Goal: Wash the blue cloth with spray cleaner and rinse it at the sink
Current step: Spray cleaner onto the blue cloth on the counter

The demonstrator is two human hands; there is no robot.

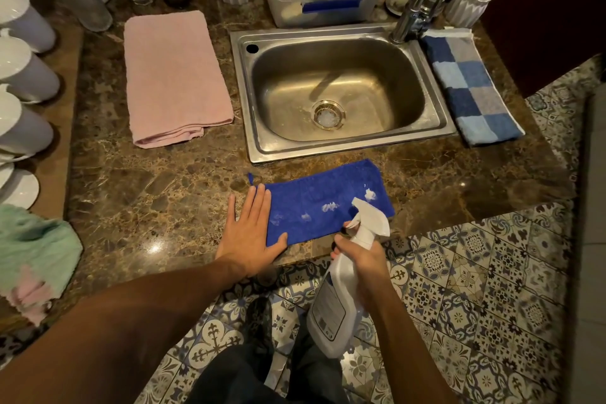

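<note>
colours and patterns on the counter

we list: a deep blue cloth point(324, 203) dotted with white foam patches point(329, 207); a white spray bottle point(341, 289); a plain pink towel point(175, 75); a towel checked in dark blue, pale blue and grey point(469, 88); a brown mottled marble counter point(147, 193); a silver steel sink point(249, 92); floor tiles point(475, 289) in blue-and-cream ornamental motifs; a mint green cloth point(36, 246).

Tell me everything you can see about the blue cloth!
The blue cloth is a bright, fuzzy rectangle lying flat on the brown stone counter, just in front of the sink. A small loop sticks out at its far left corner. Several white foam blobs dot it in a row. The left hand presses flat on its left end. The white spray bottle, gripped by the right hand, points at its right side.
</note>
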